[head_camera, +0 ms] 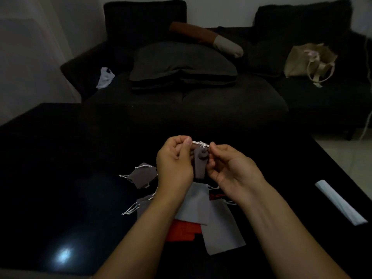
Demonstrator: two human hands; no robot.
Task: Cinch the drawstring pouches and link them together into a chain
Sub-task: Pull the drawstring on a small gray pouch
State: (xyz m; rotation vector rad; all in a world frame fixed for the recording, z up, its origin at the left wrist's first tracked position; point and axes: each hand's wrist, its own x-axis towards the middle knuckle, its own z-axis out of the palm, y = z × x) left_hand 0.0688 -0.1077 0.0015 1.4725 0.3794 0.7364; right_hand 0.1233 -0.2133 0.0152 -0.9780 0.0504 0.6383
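A small dark grey pouch (199,164) hangs between my hands above the black table (60,158). Its white drawstring (199,143) runs taut across its top, with a knot near the right end. My left hand (175,160) pinches the string's left end between thumb and fingers. My right hand (227,166) pinches the right end just past the knot. On the table below lie more pouches: a dark grey one (143,175) to the left, another grey one (141,206) with loose strings, two light grey ones (196,206) (221,228) and a red one (182,231) partly covered.
A white folded strip (340,202) lies on the table at the right. Beyond the table stands a dark sofa (201,93) with cushions (181,63), a beige tote bag (310,61) and a white bag (104,77). A bright light reflection (63,255) shows on the table's near left.
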